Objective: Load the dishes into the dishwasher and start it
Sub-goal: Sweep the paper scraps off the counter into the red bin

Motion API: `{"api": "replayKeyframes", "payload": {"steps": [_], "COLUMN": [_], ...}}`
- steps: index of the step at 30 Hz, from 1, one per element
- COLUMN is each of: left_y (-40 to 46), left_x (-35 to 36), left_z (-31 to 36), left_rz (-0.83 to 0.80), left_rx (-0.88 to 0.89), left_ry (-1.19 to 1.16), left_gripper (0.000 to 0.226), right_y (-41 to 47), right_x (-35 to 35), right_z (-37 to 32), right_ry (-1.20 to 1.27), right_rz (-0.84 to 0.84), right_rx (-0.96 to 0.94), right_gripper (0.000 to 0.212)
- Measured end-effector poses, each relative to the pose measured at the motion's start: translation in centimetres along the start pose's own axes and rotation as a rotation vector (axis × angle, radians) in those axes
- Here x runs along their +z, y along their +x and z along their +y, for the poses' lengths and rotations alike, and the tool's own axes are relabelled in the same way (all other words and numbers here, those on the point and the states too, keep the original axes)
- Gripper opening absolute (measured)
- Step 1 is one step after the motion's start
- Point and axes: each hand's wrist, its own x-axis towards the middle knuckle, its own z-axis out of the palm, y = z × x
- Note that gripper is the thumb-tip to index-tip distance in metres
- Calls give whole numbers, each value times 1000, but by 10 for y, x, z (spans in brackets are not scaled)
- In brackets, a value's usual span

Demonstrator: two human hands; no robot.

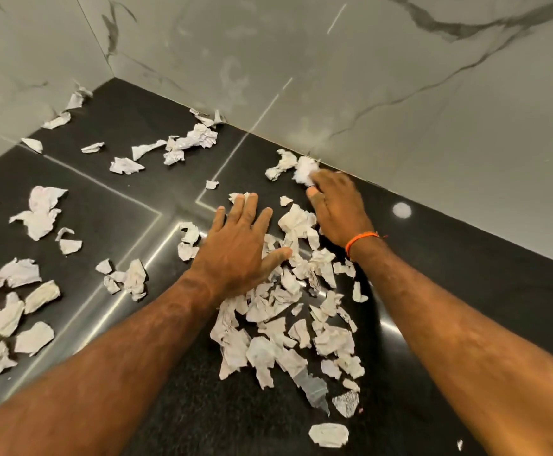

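no dishes or dishwasher show from here; what the hands work on is torn paper. the left hand (240,240) lies flat, fingers straight and spread, palm pressed down on the near edge of a heap of paper scraps (288,311), with the fingertips reaching onto one small piece beyond it. the right hand (336,207) sits further back, close to the wall, its fingers bent over a soft white crumpled wad (304,171); motion blur hides the fingertips, so i cannot tell whether it truly clutches the wad or only touches it. a thin orange thread bracelet (362,240) circles the right wrist.

the scraps are ragged, creased, off-white, some faintly printed, piled thickest between the two forearms and thinning toward the viewer. one greyish translucent sliver (314,388) lies at the near end of the pile. looser bits are scattered away to the left (40,212) and up toward the far corner (191,143).

all of it rests on a black speckled stone counter (449,291), polished, with glossy seam lines crossing it. behind rises a pale marble-patterned wall (400,110) with grey veins, meeting a second wall at the corner.
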Motion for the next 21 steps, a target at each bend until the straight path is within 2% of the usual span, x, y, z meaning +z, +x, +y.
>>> {"api": "replayKeyframes", "payload": {"steps": [1, 3, 5, 7, 9, 12, 14, 17, 19, 21], "left_y": [3, 8, 12, 14, 15, 16, 15, 13, 11, 7], "left_x": [0, -1, -3, -5, -7, -10, -11, -12, -14, -19], "left_z": [-2, -8, -18, -31, -47, -70, -89, -99, -109, -117], "left_rz": [1, 19, 22, 38, 66, 68, 61, 36, 28, 91], "left_rx": [-12, -53, -92, -134, -180, -250, -309, -309, -286, -246], "left_ry": [-13, -44, -70, -81, -86, -67, -61, -63, -91, -153], "left_gripper": [92, 92, 90, 89, 89, 90, 91, 92, 91, 84], "right_y": [2, 19, 37, 47, 56, 79, 101, 138, 170, 186], "right_x": [1, 2, 7, 16, 26, 43, 55, 63, 72, 80], "right_z": [-5, -10, -14, -29, -50, -70, -86, -104, -124, -139], "right_ry": [85, 180, 114, 56, 160, 167, 150, 202, 129, 33], "right_rz": [-34, -6, -14, -129, -242, -200, -248, -210, -208, -256], "right_rx": [-60, -25, 39, -115, -251, -257, -307, -297, -307, -338], "right_gripper": [47, 48, 50, 52, 52, 55, 55, 57, 58, 52]}}
